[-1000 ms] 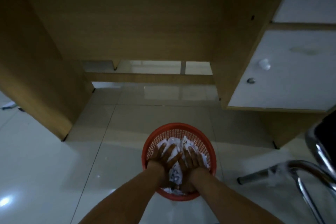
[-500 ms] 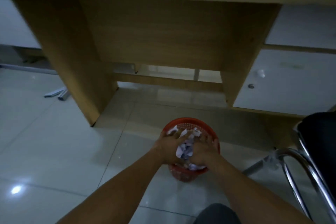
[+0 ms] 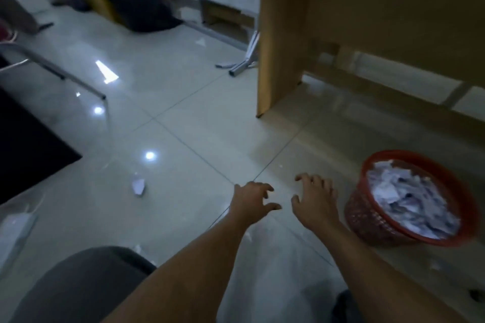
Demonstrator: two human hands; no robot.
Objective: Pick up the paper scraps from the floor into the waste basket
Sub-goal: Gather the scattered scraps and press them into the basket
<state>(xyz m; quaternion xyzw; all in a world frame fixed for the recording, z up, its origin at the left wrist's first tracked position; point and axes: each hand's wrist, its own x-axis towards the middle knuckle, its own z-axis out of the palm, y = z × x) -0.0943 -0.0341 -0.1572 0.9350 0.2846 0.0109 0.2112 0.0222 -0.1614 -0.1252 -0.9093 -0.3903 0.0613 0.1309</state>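
Note:
The red mesh waste basket [image 3: 367, 220] stands on the tiled floor at the right, filled with white paper scraps [image 3: 404, 196]. My left hand [image 3: 252, 199] and my right hand [image 3: 315, 199] hover over the floor just left of the basket, both empty with fingers spread. A white paper scrap [image 3: 138, 186] lies on the tiles to the left of my hands. A smaller scrap [image 3: 201, 41] lies far back near the wall. A tiny bit of paper [image 3: 137, 248] shows by my knee.
A wooden desk panel [image 3: 278, 42] rises behind the basket. Chrome chair legs [image 3: 78, 84] and a black mat [image 3: 23, 144] are at the left. Metal bars [image 3: 244, 65] lie by the desk. My grey-trousered knee [image 3: 78, 286] fills the bottom left.
Both hands have come out of the basket and moved left over the floor. The view has swung left, so the basket now sits at the right.

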